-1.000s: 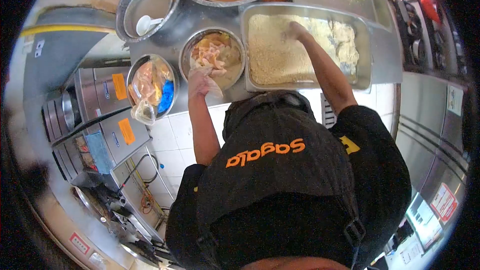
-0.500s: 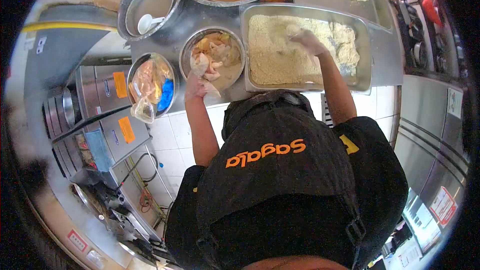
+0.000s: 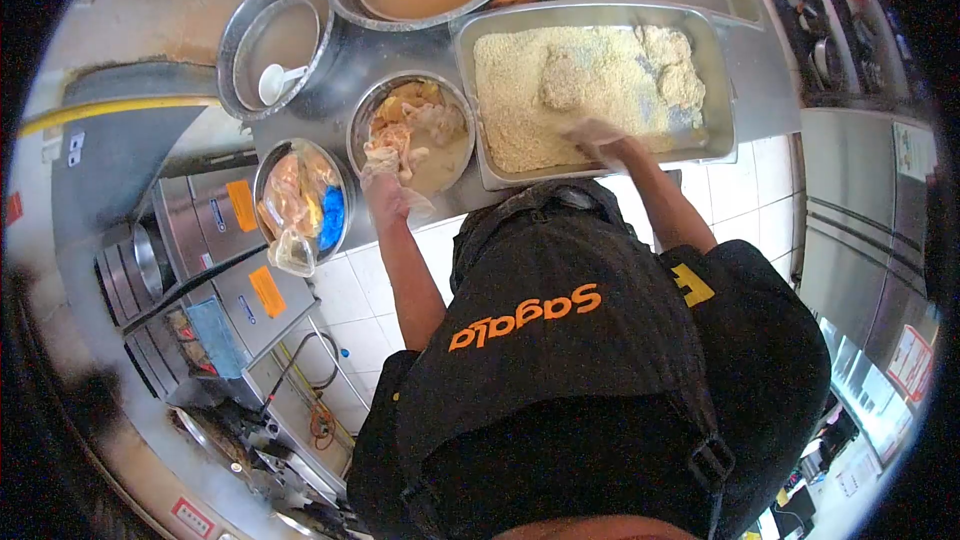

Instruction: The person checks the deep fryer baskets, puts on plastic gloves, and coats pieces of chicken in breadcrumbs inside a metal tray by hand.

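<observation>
Left hand (image 3: 385, 195): in what looks like a thin clear glove, fingers seemingly closed on a pale raw piece (image 3: 392, 140) at the near side of the round bowl (image 3: 467, 162).
Right hand (image 3: 600, 138): also gloved, low over the near side of the deep tray (image 3: 722, 90); blur stops me telling whether the fingers are open or curled, and I see no piece in them.
Coated piece (image 3: 567, 80): lying on the crumb (image 3: 510, 100), just beyond the right fingers; more coated pieces (image 3: 680, 85) sit toward the tray's right end.
Step in hand: I judge that crumb is being worked around that piece, with the raw one held apart from it.
Next move calls for: in my judgement, a loose right hand that clears the near rim, and a firm left hold, as the raw piece looks wet and slippery.
Around the bowl: the bagged food (image 3: 295, 185) to its left; the white scoop (image 3: 275, 82) in a basin beyond.
Apron (image 3: 560, 360): "Sagala" in orange, upside down to me.
Right sleeve: yellow mark (image 3: 692, 284), perhaps a letter; I can't confirm.
Orange labels (image 3: 267, 291): on steel fronts, too small to read.
Red-bordered sign (image 3: 191, 517): lower left, unreadable.
</observation>
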